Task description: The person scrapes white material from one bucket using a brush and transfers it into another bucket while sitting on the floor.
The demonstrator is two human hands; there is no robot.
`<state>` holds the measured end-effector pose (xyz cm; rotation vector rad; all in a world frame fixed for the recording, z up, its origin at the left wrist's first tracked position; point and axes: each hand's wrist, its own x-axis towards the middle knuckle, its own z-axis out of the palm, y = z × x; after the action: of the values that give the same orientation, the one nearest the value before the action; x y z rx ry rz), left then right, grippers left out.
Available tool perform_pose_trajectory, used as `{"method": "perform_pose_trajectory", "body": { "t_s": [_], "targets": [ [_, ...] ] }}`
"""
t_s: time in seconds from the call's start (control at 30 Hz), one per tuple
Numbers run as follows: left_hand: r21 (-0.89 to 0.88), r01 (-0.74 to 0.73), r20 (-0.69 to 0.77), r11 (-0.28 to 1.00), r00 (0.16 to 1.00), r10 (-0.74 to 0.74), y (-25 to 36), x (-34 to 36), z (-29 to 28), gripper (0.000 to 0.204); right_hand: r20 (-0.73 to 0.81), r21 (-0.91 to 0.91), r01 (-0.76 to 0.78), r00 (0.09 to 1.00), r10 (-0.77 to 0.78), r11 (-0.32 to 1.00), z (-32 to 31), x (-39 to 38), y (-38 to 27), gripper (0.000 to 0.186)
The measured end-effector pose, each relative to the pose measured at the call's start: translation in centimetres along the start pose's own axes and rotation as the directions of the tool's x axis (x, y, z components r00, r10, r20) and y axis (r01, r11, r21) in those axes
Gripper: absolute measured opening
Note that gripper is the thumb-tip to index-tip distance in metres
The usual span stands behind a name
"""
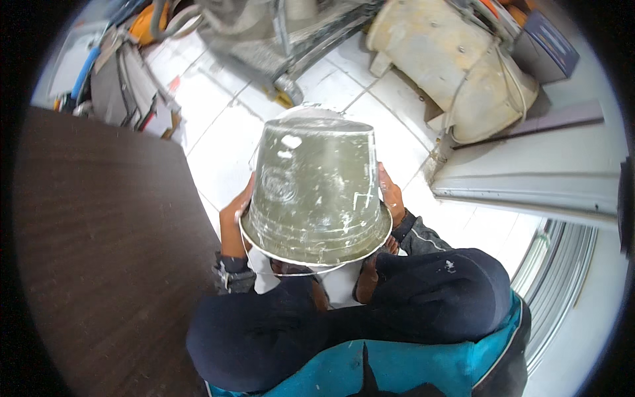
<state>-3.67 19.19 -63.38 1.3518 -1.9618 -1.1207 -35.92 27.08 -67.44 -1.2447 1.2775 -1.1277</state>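
An olive-green bucket (317, 182), streaked with white splashes, is held in front of my knees. Its narrow base points away from me and its wide pale rim is on the near side, so its inside is hidden. A thin wire handle (291, 273) hangs below the rim. On the bucket's left side, my left hand (238, 210) presses against the wall, its fingers partly hidden behind it. My right hand (390, 192) grips the opposite side in the same way. Both hands are closed around the bucket.
White floor tiles (221, 142) lie beneath. To the left stands a dark brown wooden panel (112, 245). A wheeled metal frame (324, 56) is at the far side, with a stained cream-coloured casing (443, 59) to its right. A white door-frame-like ledge (522, 182) juts in from the right.
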Motion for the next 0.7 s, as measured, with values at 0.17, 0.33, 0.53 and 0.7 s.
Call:
{"method": "perform_pose_trajectory", "body": {
  "t_s": [0.17,0.33,0.53,0.7],
  "targets": [
    [0.020,-0.095,-0.076,0.995,0.992,0.096,0.0,0.1,1.0,0.051,0.148,-0.333,0.212,0.974,-0.171,0.919,-2.6,1.2,0.1,0.082],
    [-0.249,0.072,0.002,0.966,0.997,-0.074,-1.3,-0.2,0.9,0.042,0.279,-0.512,0.503,0.864,-0.418,0.697,-2.5,0.8,-0.1,0.085],
    [-0.438,0.191,0.075,0.879,0.982,-0.176,-2.4,0.0,1.2,0.037,0.124,-0.252,0.222,0.973,-0.196,0.942,-0.7,-0.2,-0.3,0.058],
    [-0.534,0.309,0.034,0.787,0.938,-0.345,0.2,0.7,1.5,0.035,0.131,-0.479,0.426,0.899,-0.417,0.768,-1.1,-0.6,1.1,0.065]
  ]
}}
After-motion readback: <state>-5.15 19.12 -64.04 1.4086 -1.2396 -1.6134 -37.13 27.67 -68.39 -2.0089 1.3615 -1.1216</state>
